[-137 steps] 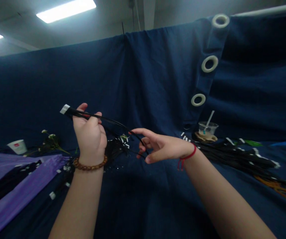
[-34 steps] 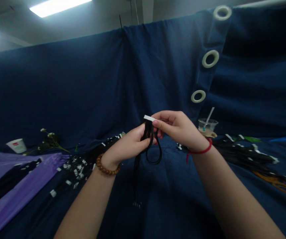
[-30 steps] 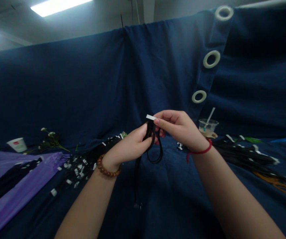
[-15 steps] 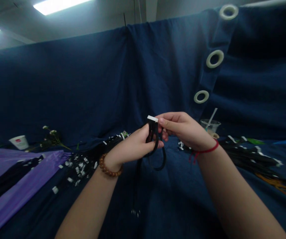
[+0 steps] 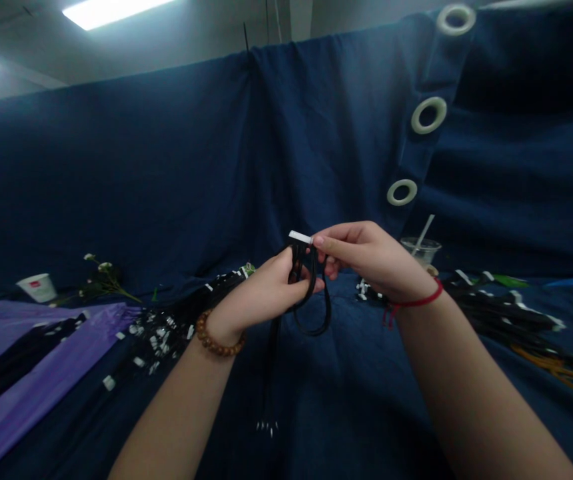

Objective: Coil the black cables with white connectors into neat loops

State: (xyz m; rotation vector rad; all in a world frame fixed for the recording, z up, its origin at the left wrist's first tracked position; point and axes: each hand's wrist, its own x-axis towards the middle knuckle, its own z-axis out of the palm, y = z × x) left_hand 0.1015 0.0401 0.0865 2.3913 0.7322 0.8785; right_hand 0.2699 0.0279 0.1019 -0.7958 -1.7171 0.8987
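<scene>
A thin bundle of black cords (image 5: 311, 310) with a white tag (image 5: 300, 237) at its top hangs between my hands above a dark blue cloth (image 5: 346, 400). My left hand (image 5: 266, 293), with a brown bead bracelet, is closed round the bundle just under the tag. My right hand (image 5: 366, 257), with a red string at the wrist, pinches the tag end from the right. Below the hands the cords form a loop, and their loose ends with small pale tips (image 5: 267, 427) dangle down.
A heap of black cords with white tags (image 5: 161, 330) lies to the left beside purple cloth (image 5: 31, 387). Another pile of black cords (image 5: 506, 313) lies at right, with orange cords (image 5: 566, 377). A plastic cup with a straw (image 5: 419, 248), a white cup (image 5: 36, 287) and small flowers (image 5: 99, 277) stand behind. A blue curtain (image 5: 216, 167) hangs at the back.
4.6 s ago my hands were apart with the cords stretched between them; since then they have come together at the tag end. Over the last second only small shifts of the loop.
</scene>
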